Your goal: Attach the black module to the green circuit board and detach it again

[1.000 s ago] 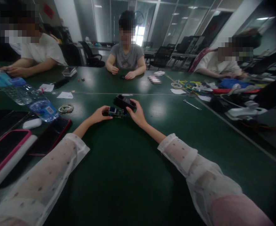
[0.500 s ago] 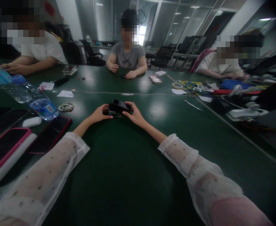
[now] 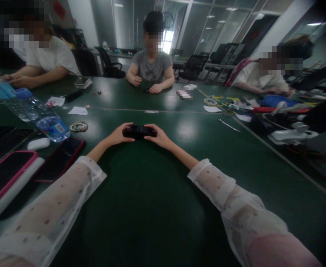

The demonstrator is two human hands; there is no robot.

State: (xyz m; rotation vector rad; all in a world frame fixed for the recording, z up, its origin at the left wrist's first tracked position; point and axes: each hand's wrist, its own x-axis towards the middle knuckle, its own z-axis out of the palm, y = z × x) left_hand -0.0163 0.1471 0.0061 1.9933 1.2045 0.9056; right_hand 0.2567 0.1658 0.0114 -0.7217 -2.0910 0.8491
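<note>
A small black object (image 3: 139, 132) lies level between my two hands at the middle of the green table (image 3: 149, 193). My left hand (image 3: 118, 134) grips its left end, thumb at the near side and fingers at the far side. Its right end is held by my right hand (image 3: 160, 137) in the same way. What the object is, I cannot make out. A beaded bracelet (image 3: 78, 127) rests to the left of my left hand.
Water bottles (image 3: 53, 128), a white case (image 3: 38, 144) and several phones (image 3: 59, 159) are on the left. To the right are a wrench (image 3: 229, 125), cables (image 3: 221, 101) and a metal tool (image 3: 293, 132). People sit across the table.
The black object's upper part, tilted and raised before, now sits level with the rest. My right hand has come down slightly with it; my left hand has barely moved.
</note>
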